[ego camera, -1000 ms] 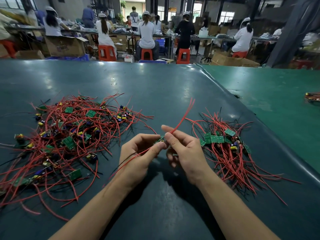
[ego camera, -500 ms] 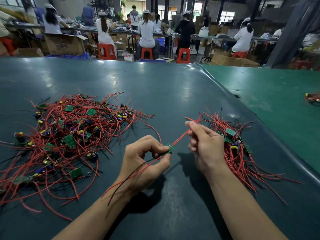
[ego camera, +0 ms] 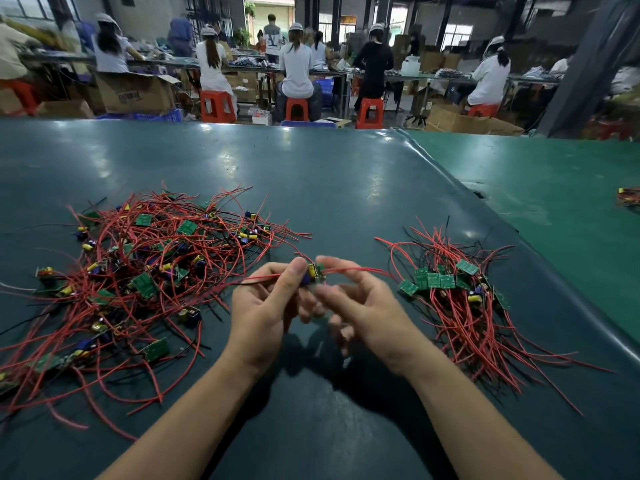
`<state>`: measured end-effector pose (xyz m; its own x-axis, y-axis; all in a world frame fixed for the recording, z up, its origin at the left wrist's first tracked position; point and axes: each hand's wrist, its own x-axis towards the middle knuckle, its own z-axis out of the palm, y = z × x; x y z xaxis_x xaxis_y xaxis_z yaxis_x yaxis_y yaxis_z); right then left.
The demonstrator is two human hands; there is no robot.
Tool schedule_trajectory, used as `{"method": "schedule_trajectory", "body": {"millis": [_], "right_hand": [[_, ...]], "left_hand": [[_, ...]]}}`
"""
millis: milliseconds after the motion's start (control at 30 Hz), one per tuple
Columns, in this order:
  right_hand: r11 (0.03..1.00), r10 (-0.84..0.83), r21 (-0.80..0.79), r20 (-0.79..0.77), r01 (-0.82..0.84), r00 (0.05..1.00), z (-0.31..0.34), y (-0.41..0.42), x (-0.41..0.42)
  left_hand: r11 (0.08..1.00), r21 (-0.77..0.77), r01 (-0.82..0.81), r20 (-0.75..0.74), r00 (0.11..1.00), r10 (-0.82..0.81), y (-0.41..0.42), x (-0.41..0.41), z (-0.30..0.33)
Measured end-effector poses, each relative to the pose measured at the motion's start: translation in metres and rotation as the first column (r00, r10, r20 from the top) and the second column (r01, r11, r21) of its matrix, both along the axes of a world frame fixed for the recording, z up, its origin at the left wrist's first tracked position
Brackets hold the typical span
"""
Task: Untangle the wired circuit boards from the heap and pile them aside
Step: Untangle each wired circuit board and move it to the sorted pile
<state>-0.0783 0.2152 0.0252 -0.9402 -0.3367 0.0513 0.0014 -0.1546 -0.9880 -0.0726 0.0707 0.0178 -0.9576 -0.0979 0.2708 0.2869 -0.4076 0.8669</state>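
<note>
A tangled heap of red-wired green circuit boards (ego camera: 145, 271) lies on the left of the dark table (ego camera: 311, 174). A neater pile of wired boards (ego camera: 457, 299) lies to the right. Between them, above the table, my left hand (ego camera: 263, 306) pinches one small circuit board (ego camera: 316, 273) with its thumb up. My right hand (ego camera: 363, 303) meets it from the right, its index finger on the board's top and its lower fingers blurred. The board's red wire (ego camera: 363, 270) runs right toward the pile; a red and a black lead trail left toward the heap.
A second, lighter green table (ego camera: 554, 188) adjoins on the right, with a small bundle of wired parts (ego camera: 628, 197) at its far edge. Beyond the table, people sit on red stools (ego camera: 218, 105) at benches, among cardboard boxes.
My right hand has come back left from beside the right pile and met my left hand at the board. The board sits higher and its red wire now points toward the right pile.
</note>
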Motion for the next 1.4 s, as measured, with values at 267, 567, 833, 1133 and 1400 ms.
{"method": "schedule_trajectory", "body": {"millis": [267,567,833,1133,1400], "right_hand": [[0.936,-0.221,0.073,-0.637,0.343,0.738,-0.007,-0.006,0.006],[0.731,-0.605,-0.086,-0.542,0.677,0.584,-0.001,-0.001,0.003],[0.672,-0.544,-0.308,0.411,0.673,0.731,-0.003,0.005,-0.009],[0.835,-0.549,-0.107,-0.086,0.54,0.831,-0.003,-0.004,-0.001],[0.837,-0.547,-0.061,-0.106,0.543,0.831,-0.006,0.001,-0.004]], "left_hand": [[0.999,0.011,0.041,0.171,0.984,-0.042,0.0,0.002,0.008],[1.0,-0.006,0.008,0.237,0.971,-0.006,0.001,0.0,0.01],[0.501,-0.708,-0.498,-0.244,0.837,0.489,-0.016,-0.003,-0.005],[-0.118,-0.957,-0.265,-0.271,0.669,0.692,-0.046,-0.016,-0.011],[-0.115,-0.912,-0.394,-0.358,0.626,0.693,-0.047,-0.011,-0.006]]}}
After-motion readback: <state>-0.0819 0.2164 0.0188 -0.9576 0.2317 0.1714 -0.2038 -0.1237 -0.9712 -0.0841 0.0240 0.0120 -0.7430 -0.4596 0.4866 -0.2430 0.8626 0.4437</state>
